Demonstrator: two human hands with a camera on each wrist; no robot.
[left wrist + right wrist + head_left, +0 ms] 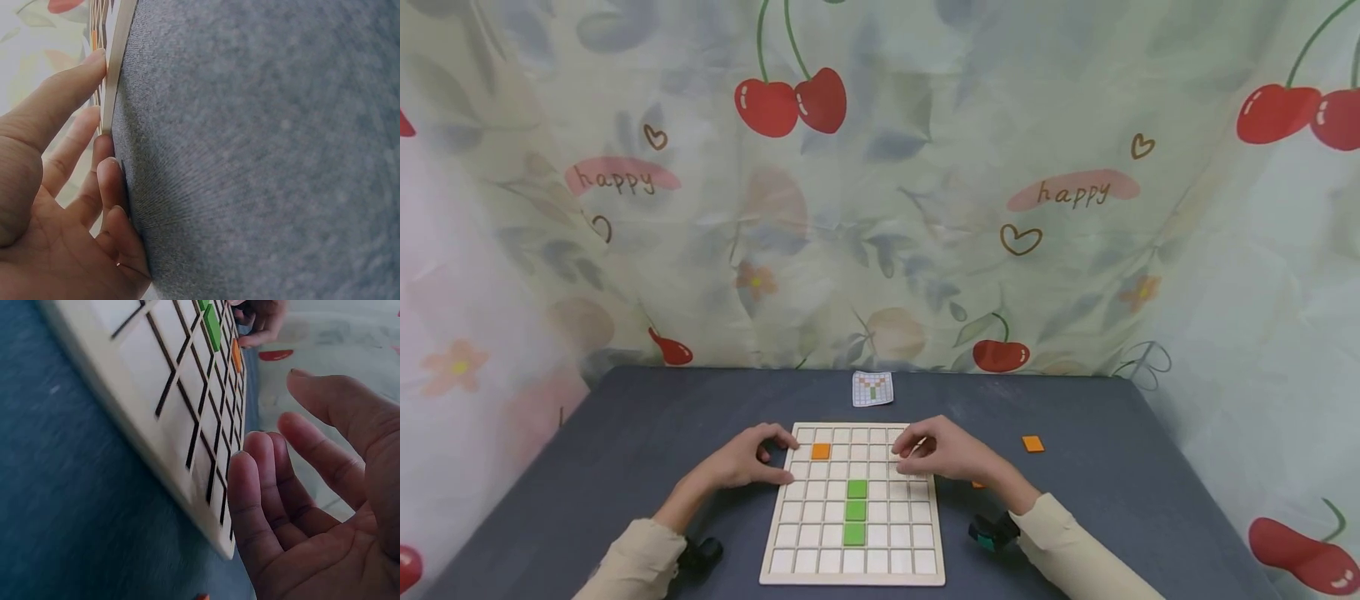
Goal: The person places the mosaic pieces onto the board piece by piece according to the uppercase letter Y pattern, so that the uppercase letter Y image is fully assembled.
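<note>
Your left hand [747, 458] is not gripping; its thumb and fingertips touch the left edge of the square board [853, 579]. Your right hand [946, 452] is loose, with nothing in it, over the board's far right part. The board lies flat on the dark table [1120, 508]. Three green squares [855, 510] sit in a line down its middle, and an orange square [821, 451] sits near its far left corner. A loose orange tile [1033, 443] lies off to the right. Behind the board is a little picture card [872, 389].
</note>
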